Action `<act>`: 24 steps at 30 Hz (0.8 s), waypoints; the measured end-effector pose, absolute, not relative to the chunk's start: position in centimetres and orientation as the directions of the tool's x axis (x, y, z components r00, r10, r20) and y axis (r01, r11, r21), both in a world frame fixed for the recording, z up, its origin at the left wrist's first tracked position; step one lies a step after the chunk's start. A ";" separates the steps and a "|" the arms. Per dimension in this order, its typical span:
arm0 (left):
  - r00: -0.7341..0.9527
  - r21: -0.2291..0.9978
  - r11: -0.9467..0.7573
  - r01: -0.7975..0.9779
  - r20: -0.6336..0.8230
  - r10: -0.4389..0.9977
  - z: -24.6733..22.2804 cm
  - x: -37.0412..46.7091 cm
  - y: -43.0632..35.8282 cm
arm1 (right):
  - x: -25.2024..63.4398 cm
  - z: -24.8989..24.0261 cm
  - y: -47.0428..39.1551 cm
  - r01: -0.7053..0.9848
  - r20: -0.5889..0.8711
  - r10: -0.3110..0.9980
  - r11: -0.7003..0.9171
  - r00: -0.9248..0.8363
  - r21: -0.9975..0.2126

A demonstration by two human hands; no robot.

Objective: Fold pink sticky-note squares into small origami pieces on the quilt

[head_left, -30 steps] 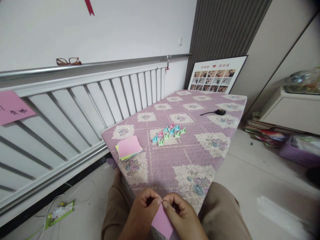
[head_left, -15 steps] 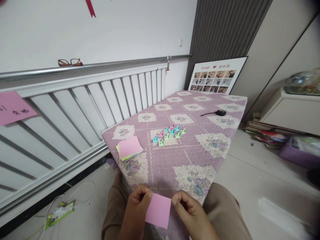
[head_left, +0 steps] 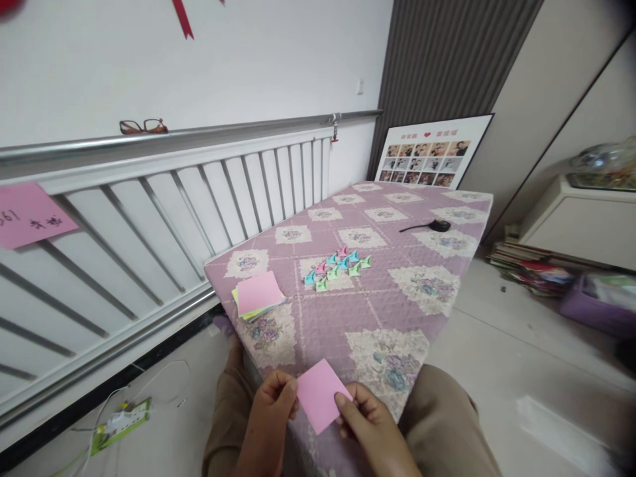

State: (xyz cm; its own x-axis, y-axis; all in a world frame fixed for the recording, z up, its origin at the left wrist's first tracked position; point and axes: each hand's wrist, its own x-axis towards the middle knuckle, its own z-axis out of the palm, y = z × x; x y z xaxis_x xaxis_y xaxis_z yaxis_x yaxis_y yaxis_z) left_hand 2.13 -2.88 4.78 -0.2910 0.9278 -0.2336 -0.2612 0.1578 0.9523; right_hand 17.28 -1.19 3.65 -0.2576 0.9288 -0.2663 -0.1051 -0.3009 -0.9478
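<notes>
we hold a square of pink paper [head_left: 322, 396] cornerwise at the table's near end: our left hand [head_left: 275, 399] pinches its left corner, and our right hand [head_left: 368, 417] grips the right one, thumb on top. beyond, on the flowered tablecloth [head_left: 330, 324], we see a cluster of small folded paper shapes [head_left: 342, 264] in pink, blue and green. left of them lies a paper stack [head_left: 259, 293], pink uppermost; farther off, glasses [head_left: 144, 126] rest on the wall pipe [head_left: 238, 124].

Sheet [head_left: 318, 396] between left hand [head_left: 273, 397] and right hand [head_left: 366, 416]. On worktop [head_left: 322, 324]: paper stack [head_left: 259, 293], folded pieces [head_left: 332, 272] right of stack, strapped item [head_left: 440, 226] farther right. Radiator [head_left: 234, 185] left of worktop.
</notes>
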 end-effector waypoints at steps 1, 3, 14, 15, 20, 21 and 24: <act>-0.268 0.961 0.172 -0.217 -0.229 0.936 4.5 2.0 -2.9 | 17.6 3.6 -1.0 -0.118 -0.278 0.932 -0.311 -0.231 -0.943; -0.184 0.967 0.218 -0.130 -0.239 0.953 4.1 1.8 -3.1 | 18.0 3.6 -0.8 -0.149 -0.315 0.927 -0.347 -0.204 -0.926; -0.137 0.981 0.192 -0.019 -0.192 0.972 3.9 1.7 -3.3 | 17.8 4.5 -1.0 -0.103 -0.224 0.954 -0.248 -0.199 -0.963; -0.151 0.981 0.188 -0.036 -0.192 0.970 3.7 1.7 -3.3 | 17.7 4.3 -1.1 -0.087 -0.204 0.953 -0.228 -0.223 -0.970; -0.166 0.980 0.188 -0.064 -0.196 0.967 3.2 1.8 -3.4 | 17.1 3.6 -1.4 -0.027 -0.174 0.950 -0.188 -0.260 -0.982; -0.155 0.979 0.196 -0.063 -0.203 0.967 3.3 1.9 -3.5 | 17.1 3.5 -1.4 -0.014 -0.181 0.952 -0.190 -0.245 -0.982; -0.132 0.972 0.226 -0.067 -0.233 0.964 4.0 1.9 -3.4 | 17.2 3.5 -1.4 0.041 -0.190 0.953 -0.185 -0.235 -0.982</act>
